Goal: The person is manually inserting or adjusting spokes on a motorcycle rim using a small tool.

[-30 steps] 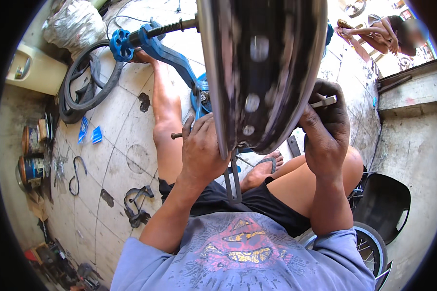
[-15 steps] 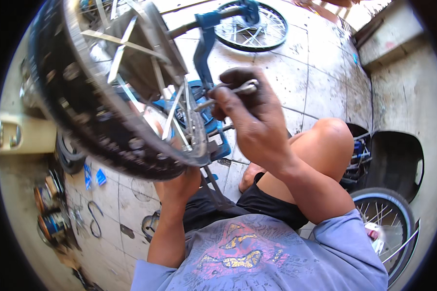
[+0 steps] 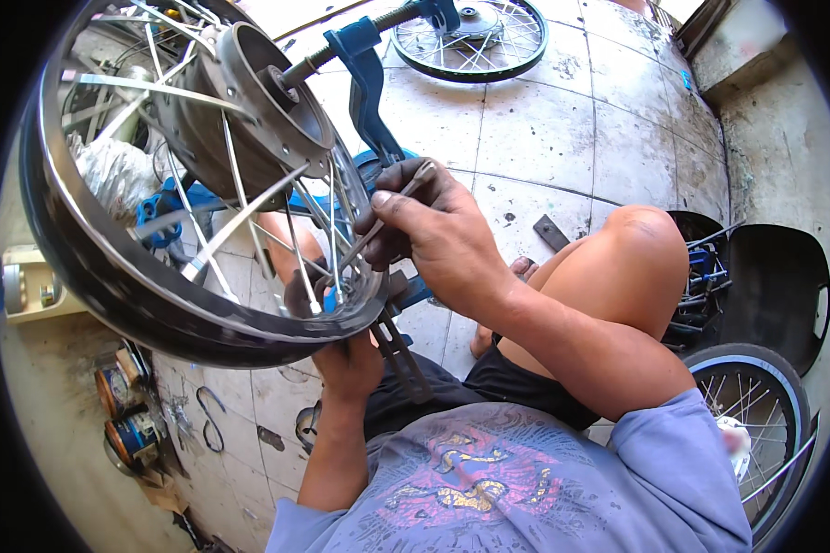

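A black-rimmed spoked wheel (image 3: 171, 324) with a dull grey hub (image 3: 249, 88) is mounted on the threaded axle of a blue truing stand (image 3: 367, 92). My left hand (image 3: 346, 369) is closed round the lower rim from beneath; darkened fingertips show through the spokes, and the rest of its fingers are hidden. At the wheel's right side, my blackened right hand (image 3: 424, 217) pinches a slim metal spoke wrench (image 3: 421, 178). The tool slants down toward the spoke ends near the rim. Whether its tip touches a spoke nipple I cannot tell.
Another spoked wheel (image 3: 470, 41) lies on the tiled floor ahead. A tyred wheel (image 3: 747, 405) leans at the right near a black plastic panel (image 3: 775, 295). Cans (image 3: 131, 438) stand along the left wall. A flat metal strip (image 3: 551, 232) lies beyond my knee.
My right hand has come down and left with the wrench, closer to the spokes near the rim. The wheel looks less blurred, and the whole view has shifted slightly.
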Demonstrator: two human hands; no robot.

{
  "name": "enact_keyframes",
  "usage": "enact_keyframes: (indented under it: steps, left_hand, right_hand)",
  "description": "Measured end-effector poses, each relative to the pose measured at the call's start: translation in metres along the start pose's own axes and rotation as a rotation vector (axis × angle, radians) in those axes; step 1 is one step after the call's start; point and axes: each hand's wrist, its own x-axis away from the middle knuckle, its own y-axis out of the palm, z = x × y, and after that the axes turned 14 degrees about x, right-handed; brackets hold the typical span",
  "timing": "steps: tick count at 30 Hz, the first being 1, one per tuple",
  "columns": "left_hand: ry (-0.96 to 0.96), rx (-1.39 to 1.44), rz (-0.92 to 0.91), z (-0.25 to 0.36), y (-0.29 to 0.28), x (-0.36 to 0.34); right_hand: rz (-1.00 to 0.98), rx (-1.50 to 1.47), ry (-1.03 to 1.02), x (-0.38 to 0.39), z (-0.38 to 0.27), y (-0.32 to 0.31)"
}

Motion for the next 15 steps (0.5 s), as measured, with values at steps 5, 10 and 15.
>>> enact_keyframes:
  steps: [5,10,15]
  left_hand:
    - [0.220,0.321,0.130,0.050,0.037,-0.022]
    - [0.173,0.475,0.264,0.055,0.036,-0.020]
    - [0.265,0.417,0.256,0.049,0.033,-0.021]
  right_hand:
    - [-0.295,-0.466,0.503,-0.004,0.004,-0.009]
    - [-0.206,-0.389,0.426,0.008,-0.004,0.003]
    - [-0.003,0.056,-0.247,0.035,-0.041,0.022]
